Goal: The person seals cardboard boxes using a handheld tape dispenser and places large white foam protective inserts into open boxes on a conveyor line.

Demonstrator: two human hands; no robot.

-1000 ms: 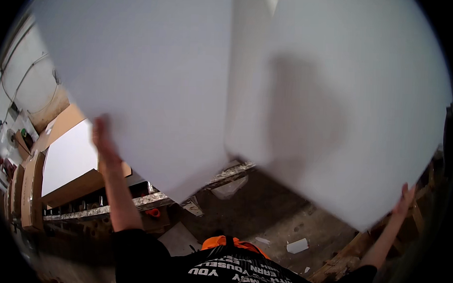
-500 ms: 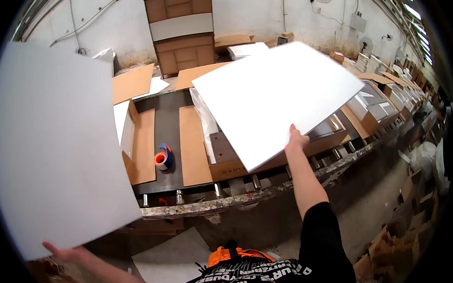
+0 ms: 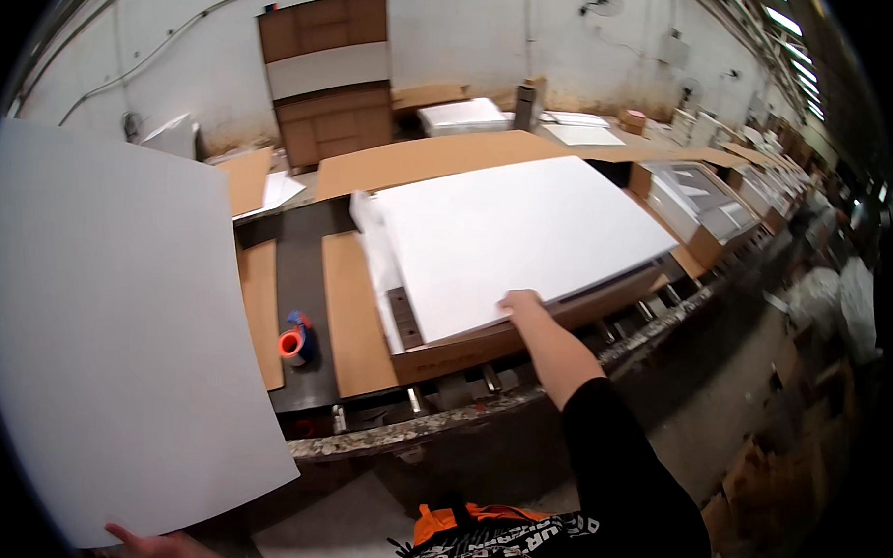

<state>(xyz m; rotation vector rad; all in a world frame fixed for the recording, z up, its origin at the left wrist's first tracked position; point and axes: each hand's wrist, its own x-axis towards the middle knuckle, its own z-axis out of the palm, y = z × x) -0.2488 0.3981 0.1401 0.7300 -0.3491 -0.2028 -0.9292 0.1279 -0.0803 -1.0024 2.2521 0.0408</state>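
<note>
A large white sheet (image 3: 130, 337), stiff and flat, stands tilted at my left. My left hand (image 3: 157, 544) is closed on its lower edge, with the fingers hidden behind it. Ahead of me a second white sheet (image 3: 536, 243) lies over an open cardboard carton (image 3: 464, 354). My right hand (image 3: 522, 302) grips this sheet's near edge, thumb on top. Beside the sheet's left edge, a dark brown panel with small holes (image 3: 403, 317) and crumpled translucent wrap (image 3: 373, 247) show in the carton.
An orange-and-blue tape dispenser (image 3: 295, 343) sits on the dark conveyor surface left of the carton flap (image 3: 355, 320). Metal rollers (image 3: 418, 400) line the worn near edge. More open cartons (image 3: 700, 209) stand farther right. Stacked brown panels (image 3: 329, 127) lean against the wall.
My right hand has lowered its white sheet onto the open carton, moving left and down. My left hand still holds the other sheet, and the view has shifted slightly.
</note>
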